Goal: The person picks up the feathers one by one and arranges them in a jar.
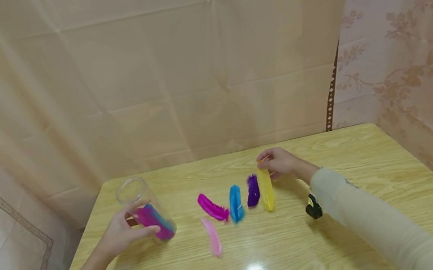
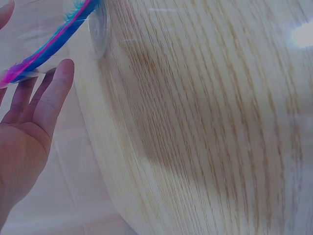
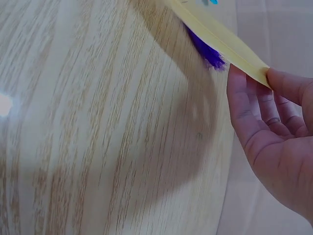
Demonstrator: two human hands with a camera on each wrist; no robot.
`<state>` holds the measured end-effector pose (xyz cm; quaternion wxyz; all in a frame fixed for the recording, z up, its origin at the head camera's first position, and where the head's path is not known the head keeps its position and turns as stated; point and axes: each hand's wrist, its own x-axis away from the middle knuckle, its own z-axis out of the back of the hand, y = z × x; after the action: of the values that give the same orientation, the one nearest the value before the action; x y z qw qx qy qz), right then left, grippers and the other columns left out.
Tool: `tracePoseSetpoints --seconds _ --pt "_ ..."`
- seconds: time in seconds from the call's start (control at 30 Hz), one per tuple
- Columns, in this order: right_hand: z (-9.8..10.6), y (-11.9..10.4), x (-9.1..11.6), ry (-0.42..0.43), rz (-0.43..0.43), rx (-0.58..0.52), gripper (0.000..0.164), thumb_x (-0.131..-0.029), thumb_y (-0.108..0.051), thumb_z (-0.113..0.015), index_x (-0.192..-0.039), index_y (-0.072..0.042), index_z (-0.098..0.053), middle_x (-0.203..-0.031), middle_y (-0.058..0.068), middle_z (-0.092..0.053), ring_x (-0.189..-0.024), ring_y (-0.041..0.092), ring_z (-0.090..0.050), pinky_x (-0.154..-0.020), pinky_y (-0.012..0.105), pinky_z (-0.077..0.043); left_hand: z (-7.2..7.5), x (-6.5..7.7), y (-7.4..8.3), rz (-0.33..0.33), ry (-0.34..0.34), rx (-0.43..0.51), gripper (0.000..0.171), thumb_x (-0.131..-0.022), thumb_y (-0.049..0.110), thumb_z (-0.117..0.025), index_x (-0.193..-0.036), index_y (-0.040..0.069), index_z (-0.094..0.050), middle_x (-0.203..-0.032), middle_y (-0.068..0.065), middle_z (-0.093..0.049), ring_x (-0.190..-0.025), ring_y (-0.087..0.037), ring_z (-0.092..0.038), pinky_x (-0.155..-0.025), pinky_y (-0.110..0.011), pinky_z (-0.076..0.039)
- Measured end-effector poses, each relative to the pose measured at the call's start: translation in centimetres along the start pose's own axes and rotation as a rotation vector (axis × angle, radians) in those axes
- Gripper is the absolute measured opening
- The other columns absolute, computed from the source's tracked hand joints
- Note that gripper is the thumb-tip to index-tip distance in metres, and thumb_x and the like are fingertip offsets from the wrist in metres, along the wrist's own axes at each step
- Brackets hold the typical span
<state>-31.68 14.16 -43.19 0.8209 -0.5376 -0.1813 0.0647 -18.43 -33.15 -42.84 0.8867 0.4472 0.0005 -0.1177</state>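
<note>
Within right grip [image 1: 283, 161], yellow feather [image 1: 267, 189]

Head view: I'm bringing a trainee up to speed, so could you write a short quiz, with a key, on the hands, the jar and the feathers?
1. Multiple choice: which does the right hand pinch between its fingers? a) the pale pink feather; b) the yellow feather; c) the magenta feather.

2. True or false: the left hand holds a clear jar with pink and blue feathers inside.

3. Fill in: in the head view, the ___ lies between the loose blue feather and the yellow one.

Key: 1. b; 2. true; 3. purple feather.
</note>
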Motion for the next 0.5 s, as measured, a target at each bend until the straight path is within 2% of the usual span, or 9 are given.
tracePoseSetpoints --seconds 0.27,0.5 --pt "-0.2 -0.3 0.1 -0.017 0.000 0.001 0.041 -0.101 -0.014 -0.062 -0.136 0.005 -0.052 -0.113 0.017 -0.063 -0.089 0.025 -0.067 -0.080 0.045 -0.059 0.0 0.0 -0.2 -0.009 -0.004 0.009 0.072 -0.082 0.023 -0.087 -0.143 0.005 -0.053 -0.130 -0.018 -0.059 -0.107 -0.031 -0.062 -0.086 -0.029 -0.055" --pt "-0.3 -1.1 0.2 -0.038 0.023 -0.060 0.045 -0.102 -0.012 -0.062 -0.141 0.005 -0.049 -0.120 0.020 -0.062 -0.096 0.027 -0.067 -0.081 0.044 -0.060 0.0 0.0 -0.2 -0.006 -0.002 0.002 0.071 -0.083 0.024 -0.087 -0.143 0.006 -0.054 -0.131 -0.018 -0.059 -0.107 -0.031 -0.062 -0.085 -0.029 -0.055"
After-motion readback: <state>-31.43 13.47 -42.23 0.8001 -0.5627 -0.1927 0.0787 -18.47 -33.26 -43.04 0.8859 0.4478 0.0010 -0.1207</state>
